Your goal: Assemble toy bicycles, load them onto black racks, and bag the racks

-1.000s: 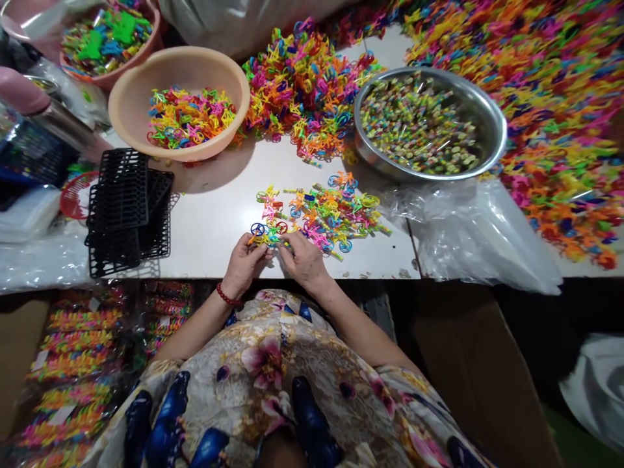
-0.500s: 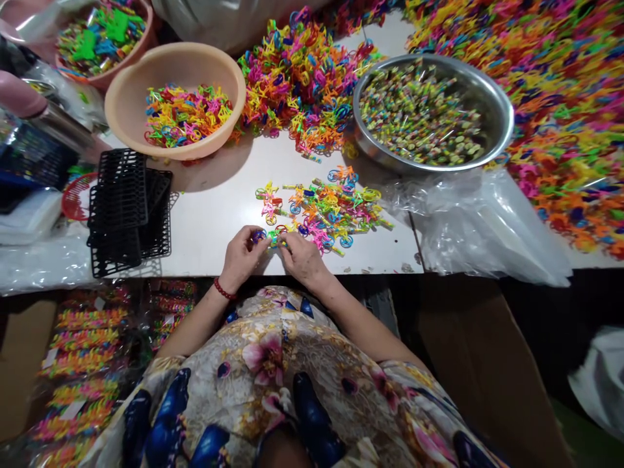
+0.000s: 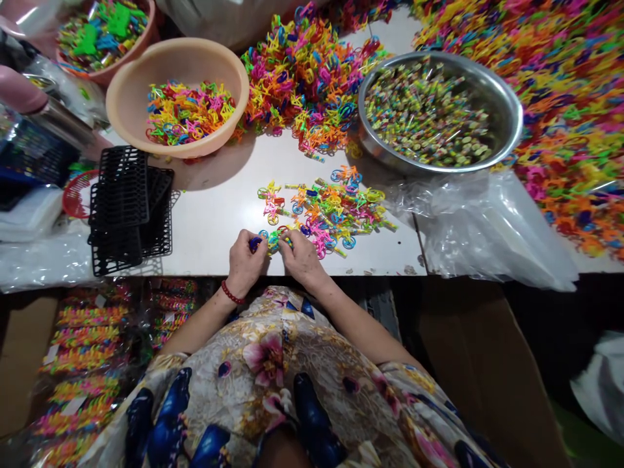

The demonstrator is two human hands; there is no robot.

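Close to the table's front edge, my left hand (image 3: 247, 260) is closed with thumb and fingers pinching a small plastic toy bicycle (image 3: 273, 240), its blue and green parts showing. My right hand (image 3: 303, 259) is closed at the other side of the same piece, where a short yellow-green patterned stick shows at the fingertips. The fingers hide much of the piece. Just beyond my right hand lies a loose pile of colourful toy bicycles (image 3: 341, 211), some with patterned sticks. A smaller cluster of toy bicycles (image 3: 273, 203) lies ahead of my hands.
A peach basin (image 3: 117, 110) of plastic pieces stands at the back left. A steel bowl (image 3: 514, 123) of short patterned sticks is at the back right, near clear plastic bags (image 3: 497, 227). Black plastic racks (image 3: 119, 208) lie left. A big heap (image 3: 312, 78) rises behind.
My left hand has turned slightly and its fingers have curled in more around the toy bicycle. The right hand keeps its pinch. The view has shifted slightly.
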